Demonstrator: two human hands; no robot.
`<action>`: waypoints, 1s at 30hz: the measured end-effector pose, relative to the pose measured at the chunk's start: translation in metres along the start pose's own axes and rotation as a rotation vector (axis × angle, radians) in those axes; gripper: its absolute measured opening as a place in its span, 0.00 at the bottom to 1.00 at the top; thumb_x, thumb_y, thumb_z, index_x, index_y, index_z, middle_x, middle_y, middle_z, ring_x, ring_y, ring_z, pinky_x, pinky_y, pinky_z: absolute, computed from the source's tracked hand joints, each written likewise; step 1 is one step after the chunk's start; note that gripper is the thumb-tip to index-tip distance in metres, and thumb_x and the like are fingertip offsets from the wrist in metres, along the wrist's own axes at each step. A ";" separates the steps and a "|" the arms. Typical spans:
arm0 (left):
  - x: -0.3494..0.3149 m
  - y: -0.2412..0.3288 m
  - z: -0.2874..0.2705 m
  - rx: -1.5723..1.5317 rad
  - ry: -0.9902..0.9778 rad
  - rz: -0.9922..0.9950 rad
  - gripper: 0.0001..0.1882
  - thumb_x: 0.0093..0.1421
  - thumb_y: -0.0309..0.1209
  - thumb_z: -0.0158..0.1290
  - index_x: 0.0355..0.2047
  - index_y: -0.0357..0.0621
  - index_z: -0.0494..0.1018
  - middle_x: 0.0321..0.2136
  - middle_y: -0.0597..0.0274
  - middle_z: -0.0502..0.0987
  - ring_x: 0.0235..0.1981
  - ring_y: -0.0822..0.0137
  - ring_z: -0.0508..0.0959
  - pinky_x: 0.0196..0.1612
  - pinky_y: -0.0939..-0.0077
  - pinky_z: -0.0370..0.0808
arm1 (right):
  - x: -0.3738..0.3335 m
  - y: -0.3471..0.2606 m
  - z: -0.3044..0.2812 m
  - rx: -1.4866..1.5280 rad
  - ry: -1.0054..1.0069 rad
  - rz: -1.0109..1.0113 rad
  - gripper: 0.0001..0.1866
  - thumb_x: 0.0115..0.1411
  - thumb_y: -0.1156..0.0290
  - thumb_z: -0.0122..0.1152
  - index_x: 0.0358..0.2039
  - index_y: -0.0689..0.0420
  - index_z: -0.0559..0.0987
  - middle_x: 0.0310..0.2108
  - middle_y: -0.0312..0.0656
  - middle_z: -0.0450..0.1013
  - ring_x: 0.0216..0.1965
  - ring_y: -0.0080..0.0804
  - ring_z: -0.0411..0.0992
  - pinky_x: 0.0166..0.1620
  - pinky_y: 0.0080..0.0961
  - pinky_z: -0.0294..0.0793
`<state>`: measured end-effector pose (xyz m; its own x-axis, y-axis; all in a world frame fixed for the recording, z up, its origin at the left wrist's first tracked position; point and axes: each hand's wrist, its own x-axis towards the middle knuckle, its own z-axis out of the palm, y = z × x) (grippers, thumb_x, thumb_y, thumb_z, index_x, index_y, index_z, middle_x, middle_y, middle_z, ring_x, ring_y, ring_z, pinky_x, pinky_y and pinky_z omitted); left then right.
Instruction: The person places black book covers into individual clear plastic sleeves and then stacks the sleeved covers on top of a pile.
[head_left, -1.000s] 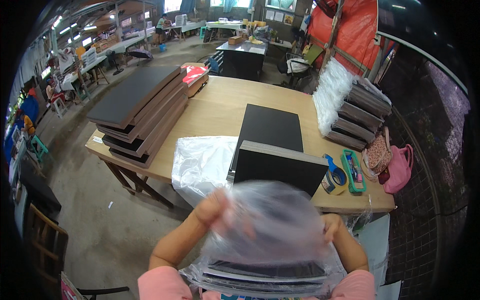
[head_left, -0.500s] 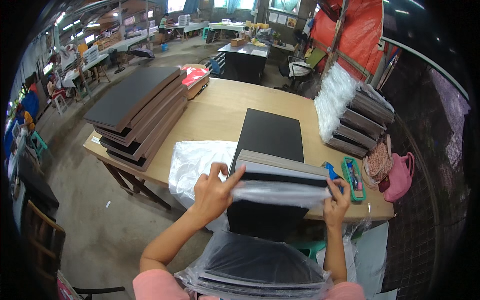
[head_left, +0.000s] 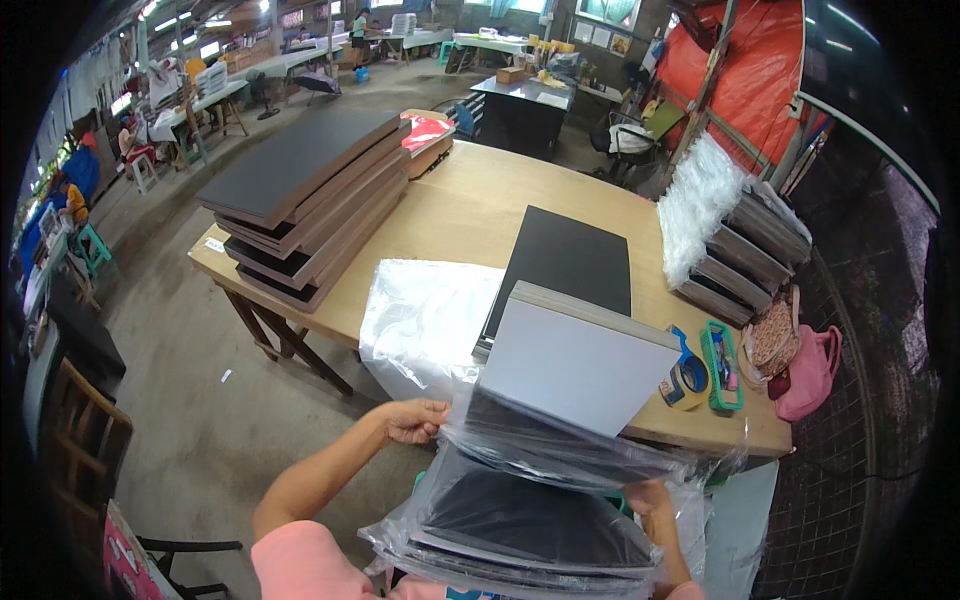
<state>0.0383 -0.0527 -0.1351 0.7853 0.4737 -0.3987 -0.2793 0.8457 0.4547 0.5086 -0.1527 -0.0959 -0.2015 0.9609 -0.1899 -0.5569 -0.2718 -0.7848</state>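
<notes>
Nearest, a film-wrapped stack of dark boards point(head_left: 530, 520) lies before the wearer. Beyond it, a clear plastic bag point(head_left: 560, 452) overlaps the lower end of a tilted, pale-faced block of boards point(head_left: 580, 360); whether that end sits inside cannot be told. Left hand point(head_left: 415, 421): thumb and fingers pinch the bag's left edge. Right hand point(head_left: 652, 497): at the bag's right edge, fingers partly hidden, grip undeterminable. The block's upper part overlaps a flat black panel point(head_left: 575, 250) on the wooden table point(head_left: 480, 200). Tape rolls point(head_left: 688, 380) sit near the right edge. A white label point(head_left: 214, 244) marks the left corner; writing illegible. Farther, pale tabletop separates panel and staggered dark stack point(head_left: 300, 170).
</notes>
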 end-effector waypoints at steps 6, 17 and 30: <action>0.030 -0.103 -0.113 -0.051 0.065 0.077 0.05 0.63 0.30 0.49 0.37 0.43 0.71 0.28 0.69 0.75 0.29 0.78 0.77 0.34 0.87 0.77 | 0.011 0.084 -0.040 -0.820 -0.285 -0.222 0.04 0.51 0.79 0.57 0.21 0.66 0.75 0.25 0.41 0.71 0.32 0.26 0.68 0.37 0.18 0.65; -0.065 0.063 0.014 1.310 1.284 0.839 0.10 0.55 0.35 0.55 0.30 0.41 0.78 0.23 0.55 0.78 0.24 0.62 0.78 0.31 0.69 0.73 | 0.034 0.148 -0.120 -0.979 0.195 -0.222 0.09 0.43 0.69 0.68 0.19 0.63 0.80 0.17 0.41 0.74 0.21 0.28 0.71 0.27 0.24 0.70; -0.034 0.212 0.025 1.332 1.158 1.061 0.10 0.47 0.28 0.59 0.30 0.37 0.74 0.26 0.51 0.78 0.29 0.59 0.78 0.36 0.70 0.72 | 0.108 -0.123 0.249 -1.441 -0.490 -0.518 0.10 0.48 0.70 0.66 0.32 0.58 0.78 0.25 0.37 0.73 0.22 0.25 0.70 0.29 0.21 0.70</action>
<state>-0.0341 0.1040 -0.0050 -0.1658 0.9073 0.3863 0.6147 -0.2113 0.7600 0.3543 -0.0281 0.1269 -0.6253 0.7441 0.2353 0.4850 0.6067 -0.6298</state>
